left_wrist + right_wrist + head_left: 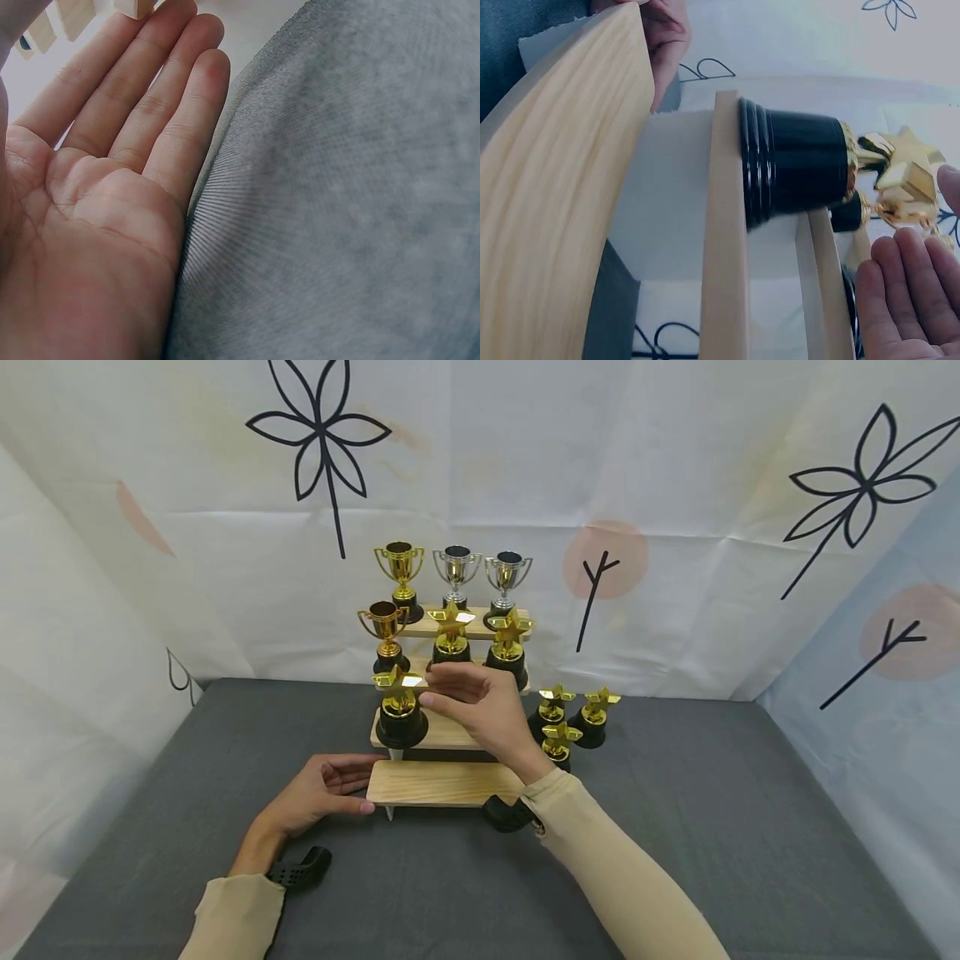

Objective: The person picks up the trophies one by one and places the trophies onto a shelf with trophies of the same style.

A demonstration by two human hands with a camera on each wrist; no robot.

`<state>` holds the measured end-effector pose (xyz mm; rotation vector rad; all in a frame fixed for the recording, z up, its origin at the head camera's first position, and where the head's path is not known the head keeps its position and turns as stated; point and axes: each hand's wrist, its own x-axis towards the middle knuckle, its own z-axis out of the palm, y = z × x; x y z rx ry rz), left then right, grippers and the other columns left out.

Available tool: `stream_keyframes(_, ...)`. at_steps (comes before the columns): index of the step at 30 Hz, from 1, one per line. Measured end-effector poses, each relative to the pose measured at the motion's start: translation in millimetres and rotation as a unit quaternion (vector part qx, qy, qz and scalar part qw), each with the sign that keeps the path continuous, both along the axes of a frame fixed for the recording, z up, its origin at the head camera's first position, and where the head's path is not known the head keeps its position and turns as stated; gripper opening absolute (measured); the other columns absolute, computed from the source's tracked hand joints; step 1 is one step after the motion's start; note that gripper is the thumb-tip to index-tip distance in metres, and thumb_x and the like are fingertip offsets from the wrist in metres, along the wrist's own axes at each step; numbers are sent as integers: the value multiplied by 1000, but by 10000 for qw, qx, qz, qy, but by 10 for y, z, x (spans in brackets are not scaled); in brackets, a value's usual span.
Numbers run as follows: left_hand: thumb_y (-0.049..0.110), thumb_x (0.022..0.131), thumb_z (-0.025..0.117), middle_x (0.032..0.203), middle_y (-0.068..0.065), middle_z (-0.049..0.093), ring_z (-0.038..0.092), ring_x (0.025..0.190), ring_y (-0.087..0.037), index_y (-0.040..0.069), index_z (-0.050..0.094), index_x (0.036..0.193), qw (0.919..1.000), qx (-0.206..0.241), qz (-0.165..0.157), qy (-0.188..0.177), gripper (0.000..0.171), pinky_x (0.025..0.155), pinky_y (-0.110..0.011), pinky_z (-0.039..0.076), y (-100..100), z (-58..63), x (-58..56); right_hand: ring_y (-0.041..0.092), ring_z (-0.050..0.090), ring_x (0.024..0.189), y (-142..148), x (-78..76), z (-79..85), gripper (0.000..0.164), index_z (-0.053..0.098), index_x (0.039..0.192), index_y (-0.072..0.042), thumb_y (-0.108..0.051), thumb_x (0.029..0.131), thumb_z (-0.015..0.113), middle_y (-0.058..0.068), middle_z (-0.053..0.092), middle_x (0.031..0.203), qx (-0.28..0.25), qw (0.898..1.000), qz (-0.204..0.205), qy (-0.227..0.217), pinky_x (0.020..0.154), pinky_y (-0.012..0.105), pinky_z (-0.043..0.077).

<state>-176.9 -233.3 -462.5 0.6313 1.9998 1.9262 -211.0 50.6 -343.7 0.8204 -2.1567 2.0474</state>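
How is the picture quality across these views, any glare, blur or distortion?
Head view: even soft light, wide-angle bending at the edges, glare on the star trophy beside the right hand. Left wrist view: left hand sharp, grey cloth soft. Right wrist view: near wooden step soft and curved.

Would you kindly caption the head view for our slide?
Right hand touches a star trophy on the stepped wooden stand; left hand steadies it.
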Motion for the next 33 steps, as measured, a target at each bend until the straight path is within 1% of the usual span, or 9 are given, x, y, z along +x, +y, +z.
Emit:
stream_keyframes(4, -6, 81, 81, 138, -39, 51, 64, 118, -14, -22, 44, 139, 10000, -9, -10, -10, 70, 99, -29, 54, 1, -13, 0, 30, 69, 110, 128, 39, -40, 38, 67, 125, 7, -1, 89, 77, 17, 71, 118, 67, 10000, -35, 9, 97, 34, 56)
stream_keyframes(9, -6, 81, 81, 138, -40, 49, 64, 118, -13, -22, 44, 139, 10000, -31, 4, -32, 71, 99, -29, 54, -1, -22, -2, 36, 66, 114, 315, 108, -76, 39, 65, 126, 9, 3, 89, 75, 22, 70, 119, -5, 10000, -69, -57, 99, 36, 56)
stream_keyframes(14, -5, 81, 82, 138, -37, 51, 64, 118, -13, -21, 45, 140, 9999, -85, 55, -55, 71, 99, -29, 54, -4, -11, -3, 33, 66, 114, 508, 167, -92, 41, 64, 127, 10, 6, 88, 75, 23, 69, 120, -65, 9998, -200, -38, 99, 38, 56)
stream_keyframes(21, -5, 81, 81, 139, -38, 51, 64, 119, -14, -20, 45, 140, 9999, -96, 35, -49, 71, 100, -29, 53, 7, 11, -2, 25, 67, 112, 814, 246, -107, 41, 65, 127, 8, 4, 88, 76, 22, 69, 120, -66, 9982, -582, -152, 97, 37, 57)
stream_keyframes(26, -6, 80, 82, 139, -35, 53, 64, 119, -14, -20, 45, 140, 9999, -87, 63, -71, 71, 99, -29, 53, 8, 14, -3, 25, 68, 112, 1020, 294, -178, 43, 64, 128, 9, 5, 86, 77, 24, 68, 121, -75, 9961, -858, -181, 94, 35, 58)
stream_keyframes(30, -6, 80, 82, 138, -31, 56, 64, 119, -15, -19, 46, 140, 9998, -90, 97, -127, 71, 99, -30, 54, 4, 13, -1, 24, 68, 111, 1164, 319, -241, 44, 64, 127, 10, 5, 86, 78, 28, 67, 121, 20, 9937, -1111, -135, 95, 34, 58)
stream_keyframes(33, -6, 80, 82, 137, -30, 57, 64, 118, -15, -19, 46, 140, 9998, -102, 93, -105, 71, 99, -30, 54, -1, 7, 1, 22, 68, 110, 1262, 319, -275, 43, 64, 126, 12, 5, 86, 78, 27, 67, 120, 89, 9914, -1300, -95, 94, 32, 58)
